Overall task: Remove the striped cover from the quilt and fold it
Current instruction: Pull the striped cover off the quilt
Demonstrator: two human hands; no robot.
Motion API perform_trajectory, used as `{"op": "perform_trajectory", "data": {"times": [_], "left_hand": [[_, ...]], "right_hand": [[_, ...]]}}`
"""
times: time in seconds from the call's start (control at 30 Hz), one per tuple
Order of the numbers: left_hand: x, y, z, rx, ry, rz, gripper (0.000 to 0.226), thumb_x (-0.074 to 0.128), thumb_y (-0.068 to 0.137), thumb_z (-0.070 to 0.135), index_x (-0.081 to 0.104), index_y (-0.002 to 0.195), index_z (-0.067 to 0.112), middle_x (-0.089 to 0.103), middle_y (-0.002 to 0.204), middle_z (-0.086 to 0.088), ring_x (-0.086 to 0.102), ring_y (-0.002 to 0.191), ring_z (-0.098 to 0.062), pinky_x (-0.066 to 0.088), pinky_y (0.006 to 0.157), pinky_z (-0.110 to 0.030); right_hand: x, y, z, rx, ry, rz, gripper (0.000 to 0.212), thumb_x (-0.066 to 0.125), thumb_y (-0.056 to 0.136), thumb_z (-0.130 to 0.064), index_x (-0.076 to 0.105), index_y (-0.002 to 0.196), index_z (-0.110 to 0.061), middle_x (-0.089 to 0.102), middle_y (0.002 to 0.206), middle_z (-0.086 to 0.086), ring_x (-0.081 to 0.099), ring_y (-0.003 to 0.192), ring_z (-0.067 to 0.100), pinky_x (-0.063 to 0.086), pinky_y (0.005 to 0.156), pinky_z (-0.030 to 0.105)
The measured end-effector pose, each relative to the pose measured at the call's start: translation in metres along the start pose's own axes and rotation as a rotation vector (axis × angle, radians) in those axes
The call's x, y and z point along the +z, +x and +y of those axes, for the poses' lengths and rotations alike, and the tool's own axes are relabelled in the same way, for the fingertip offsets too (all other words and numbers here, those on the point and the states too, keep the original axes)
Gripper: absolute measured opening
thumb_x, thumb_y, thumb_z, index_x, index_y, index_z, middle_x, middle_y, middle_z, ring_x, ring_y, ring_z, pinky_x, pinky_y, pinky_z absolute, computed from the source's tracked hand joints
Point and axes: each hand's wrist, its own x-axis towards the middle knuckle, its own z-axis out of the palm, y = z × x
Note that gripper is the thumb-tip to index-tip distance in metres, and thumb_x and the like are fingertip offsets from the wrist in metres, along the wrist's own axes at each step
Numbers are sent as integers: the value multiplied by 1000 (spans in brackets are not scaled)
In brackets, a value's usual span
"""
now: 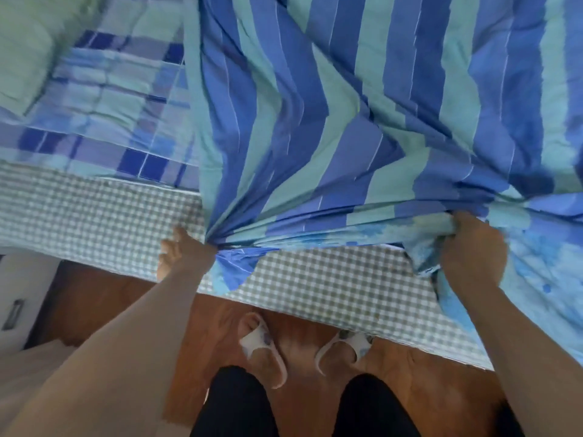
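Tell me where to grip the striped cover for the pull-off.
Grip the striped cover along its near edge from the bedside, as the left hand and right hand do: the fabric is bunched there, giving each hand a thick fistful, and folds fan from each grip.

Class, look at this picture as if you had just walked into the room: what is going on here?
A person stands at the edge of a bed, seen from their own head. Both hands grip the near edge of the striped cover: the left hand holds a bunched corner, the right hand a gathered fold. The cover fans out across the bed from the two grips. Beside it lies plaid bedding on a green checked sheet. The person's slippered feet stand on a wooden floor. Nothing is folded yet.
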Motion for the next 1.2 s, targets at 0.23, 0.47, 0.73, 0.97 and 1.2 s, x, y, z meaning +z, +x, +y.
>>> {"op": "perform_trajectory", "data": {"times": [0.23,0.47,0.73,0.97,1.2], "left_hand": [[31,-1,-13,169,-456,-275,47,60,79,47,53,115,18,63,105,-12,62,94,-35,47,79,-40],[38,-8,-38,356,-541,-554,26,66,92,43,54,105,24,60,79,11,58,57,-6,46,44,-13],[10,2,-52,538,-604,-703,37,76,77,48,66,95,16,70,79,0,67,62,-12,53,53,-28],[-26,25,-80,689,-333,-670,31,60,97,43,64,78,18,63,56,-1,65,57,-19,46,58,-34],[-86,68,-107,776,66,-443,41,61,96,37,66,69,7,60,58,-2,56,53,-12,38,53,-30]], "right_hand": [[79,-95,-78,800,908,-322,17,64,89,-22,60,102,-12,59,96,10,62,83,32,57,73,46],[152,-114,-186,828,1273,-434,13,61,90,-7,59,100,-14,62,79,8,54,64,18,41,61,34],[160,-114,-187,1150,1837,-336,34,37,96,13,61,109,-7,65,112,18,59,110,33,43,108,43],[166,-123,-205,1161,1739,-482,13,69,92,-20,68,101,-11,70,101,6,65,102,23,53,95,39],[122,-97,-174,863,1482,-181,24,61,96,-37,67,110,-18,71,117,10,68,106,27,58,87,44]]}}
